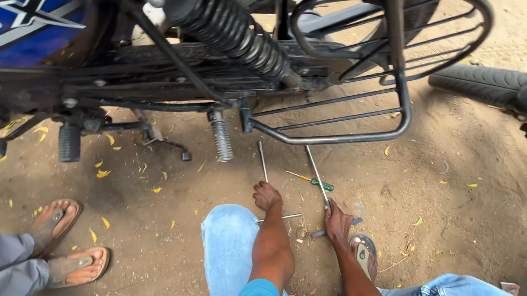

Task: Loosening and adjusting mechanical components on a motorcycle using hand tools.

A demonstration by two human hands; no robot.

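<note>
Now 2 T-wrenches gripped on dirt: left hand (267,196) closed round 1 wrench (263,161), right hand (337,222) round other (317,174). Screwdriver (315,181) left lying between. Motorcycle (161,63) far, not yet touched; tools only gathered.

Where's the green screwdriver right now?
Head view: the green screwdriver lies on the dirt below the motorcycle's side rack, between the two T-wrenches, just ahead of the right hand.
</note>
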